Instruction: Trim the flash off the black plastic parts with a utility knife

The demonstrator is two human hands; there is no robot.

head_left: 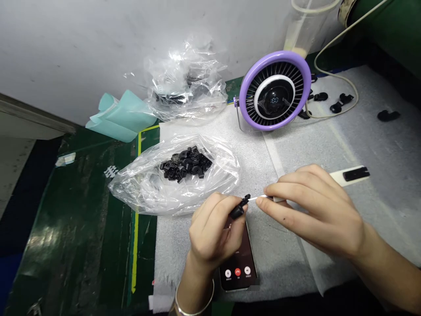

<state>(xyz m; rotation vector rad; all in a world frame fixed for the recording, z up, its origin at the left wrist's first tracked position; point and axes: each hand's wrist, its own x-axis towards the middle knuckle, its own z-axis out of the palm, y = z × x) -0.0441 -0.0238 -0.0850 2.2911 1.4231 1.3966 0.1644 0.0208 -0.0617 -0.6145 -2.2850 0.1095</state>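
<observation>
Left hand (213,232), grip closed around a small black clip (239,209), just above a phone (238,267) lying on the white mat (329,140) of the tabletop. Right hand (315,210), grip pinched on a white stick (337,177), thin tip meeting the clip's upper end. Behind the hands: clear bag (148,188) of black parts, near; purple fan (274,90), second bag (187,83) and teal sheets (121,114), further back; loose black pieces (388,115) at far right
</observation>
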